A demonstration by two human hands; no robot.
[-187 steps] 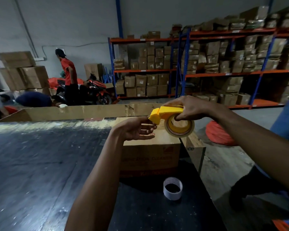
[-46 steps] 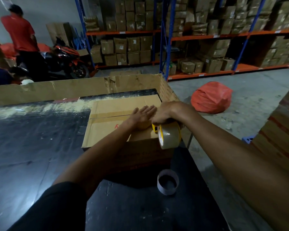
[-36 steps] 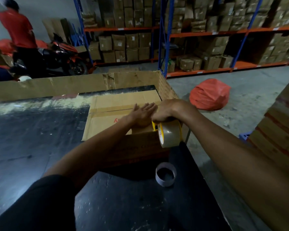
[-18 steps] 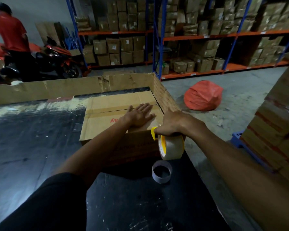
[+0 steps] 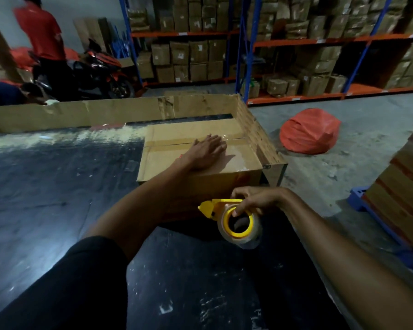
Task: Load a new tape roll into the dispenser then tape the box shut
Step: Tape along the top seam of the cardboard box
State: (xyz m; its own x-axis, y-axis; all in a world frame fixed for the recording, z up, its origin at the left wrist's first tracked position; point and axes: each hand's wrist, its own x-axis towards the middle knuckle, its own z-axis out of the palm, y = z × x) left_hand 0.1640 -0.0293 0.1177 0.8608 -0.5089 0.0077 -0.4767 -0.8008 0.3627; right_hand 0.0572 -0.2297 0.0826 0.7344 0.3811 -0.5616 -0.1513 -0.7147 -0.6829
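A closed cardboard box point(image 5: 177, 160) lies on the dark table point(image 5: 57, 186), with glossy clear tape across the right part of its top. My left hand point(image 5: 206, 151) rests flat on the box top, fingers spread. My right hand point(image 5: 255, 202) grips the yellow tape dispenser point(image 5: 215, 207) with a clear tape roll point(image 5: 240, 225) on it, held in front of the box's near side, just above the table. The empty roll core seen earlier is hidden behind the dispenser.
A tall cardboard wall point(image 5: 105, 110) borders the table's far and right edges. An orange sack point(image 5: 309, 131) lies on the floor to the right. Stacked boxes on a blue pallet point(image 5: 377, 217) stand at right. A person in a red shirt point(image 5: 41, 32) stands by a motorcycle point(image 5: 100, 70) at far left.
My right hand has drawn the dispenser back off the box top, over the near edge and down in front of the box. My left hand slid further onto the top.
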